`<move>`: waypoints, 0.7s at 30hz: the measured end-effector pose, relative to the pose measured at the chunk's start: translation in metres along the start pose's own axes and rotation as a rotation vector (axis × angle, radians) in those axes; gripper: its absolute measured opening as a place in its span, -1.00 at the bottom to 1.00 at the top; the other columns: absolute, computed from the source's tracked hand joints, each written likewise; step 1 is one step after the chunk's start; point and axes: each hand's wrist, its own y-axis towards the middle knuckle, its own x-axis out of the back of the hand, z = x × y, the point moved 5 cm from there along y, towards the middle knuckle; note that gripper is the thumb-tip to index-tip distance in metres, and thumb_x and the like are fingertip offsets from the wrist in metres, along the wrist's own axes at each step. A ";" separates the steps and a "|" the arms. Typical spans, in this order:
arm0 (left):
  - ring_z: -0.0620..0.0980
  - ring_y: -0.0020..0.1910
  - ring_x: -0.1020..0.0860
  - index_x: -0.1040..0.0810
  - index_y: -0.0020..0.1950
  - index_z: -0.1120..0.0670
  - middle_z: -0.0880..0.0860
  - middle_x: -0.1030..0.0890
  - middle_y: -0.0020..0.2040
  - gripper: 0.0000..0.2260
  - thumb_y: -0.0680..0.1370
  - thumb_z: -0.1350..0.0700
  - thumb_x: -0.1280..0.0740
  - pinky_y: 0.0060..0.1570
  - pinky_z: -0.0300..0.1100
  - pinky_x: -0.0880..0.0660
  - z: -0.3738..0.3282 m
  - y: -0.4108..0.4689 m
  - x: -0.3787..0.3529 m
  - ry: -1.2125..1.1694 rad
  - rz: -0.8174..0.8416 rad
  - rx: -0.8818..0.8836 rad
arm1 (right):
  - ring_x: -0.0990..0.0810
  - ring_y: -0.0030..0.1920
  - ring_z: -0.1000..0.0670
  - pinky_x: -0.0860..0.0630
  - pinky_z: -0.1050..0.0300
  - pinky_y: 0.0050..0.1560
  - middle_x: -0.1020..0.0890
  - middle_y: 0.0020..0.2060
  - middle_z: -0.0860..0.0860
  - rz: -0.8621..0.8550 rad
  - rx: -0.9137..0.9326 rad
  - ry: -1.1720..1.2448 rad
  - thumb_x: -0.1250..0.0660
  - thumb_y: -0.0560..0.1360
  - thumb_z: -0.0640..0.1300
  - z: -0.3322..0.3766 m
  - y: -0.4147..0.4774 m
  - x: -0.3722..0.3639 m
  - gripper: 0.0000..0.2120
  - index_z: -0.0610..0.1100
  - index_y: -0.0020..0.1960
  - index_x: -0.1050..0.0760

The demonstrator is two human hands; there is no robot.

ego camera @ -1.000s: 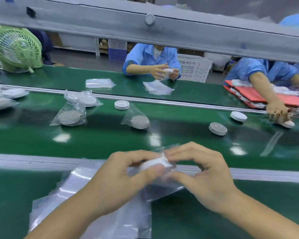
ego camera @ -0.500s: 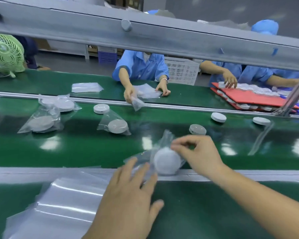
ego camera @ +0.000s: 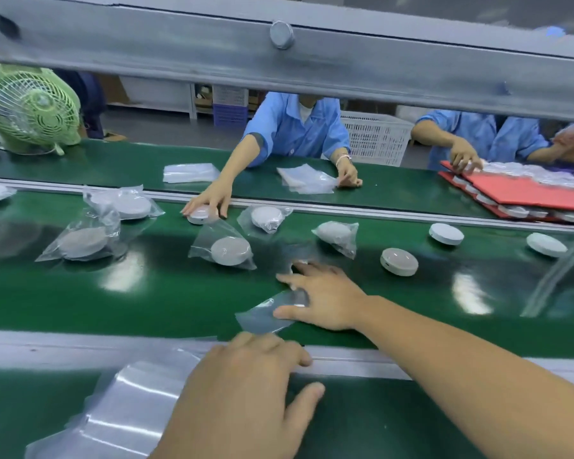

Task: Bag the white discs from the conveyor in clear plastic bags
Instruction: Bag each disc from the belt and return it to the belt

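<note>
Two hands lie with straight, loose fingers, gripping nothing. The right hand (ego camera: 325, 296) presses a clear bag (ego camera: 269, 314) against the green belt (ego camera: 146, 293). A bare white disc (ego camera: 399, 261) sits just beyond it to the right, and a bagged disc (ego camera: 229, 250) lies beyond its fingertips to the left. The left hand (ego camera: 246, 392) rests nearer the body, on the edge of a pile of empty bags (ego camera: 123, 409).

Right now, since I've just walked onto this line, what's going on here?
A person is bagging white discs at a green conveyor. Their right hand lies spread on a clear bag on the belt; the left hand rests on the stack of empty bags. Bagged discs lie beyond; bare discs wait to the right.
</note>
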 end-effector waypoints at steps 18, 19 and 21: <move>0.05 0.33 -0.35 -0.17 0.54 -0.17 0.00 -0.33 0.40 -0.43 0.58 -0.14 -0.30 0.27 -0.03 -0.44 0.051 0.090 -0.031 0.343 0.110 0.120 | -0.59 0.27 -0.20 -0.55 -0.05 0.22 -0.52 0.36 -0.14 -0.275 -0.555 0.173 -0.20 0.45 0.53 -0.115 -0.047 0.053 -0.19 0.19 0.58 -0.18; 0.08 0.39 -0.34 -0.16 0.58 -0.18 0.02 -0.32 0.47 -0.42 0.60 -0.16 -0.28 0.32 0.01 -0.41 0.059 0.094 -0.033 0.336 0.191 0.181 | -0.52 0.38 -0.21 -0.51 -0.08 0.27 -0.41 0.48 -0.16 -0.173 -0.606 0.109 -0.17 0.40 0.60 -0.125 -0.037 0.045 -0.07 0.20 0.63 -0.05; 0.07 0.27 -0.49 -0.44 0.44 -0.19 0.01 -0.52 0.32 -0.63 0.63 -0.15 -0.27 0.21 0.00 -0.50 0.071 0.103 -0.032 0.271 0.290 0.250 | -0.48 0.42 -0.19 -0.48 -0.07 0.20 -0.34 0.54 -0.12 -0.087 -0.646 0.085 -0.15 0.34 0.65 -0.138 -0.022 0.028 -0.01 0.23 0.63 -0.01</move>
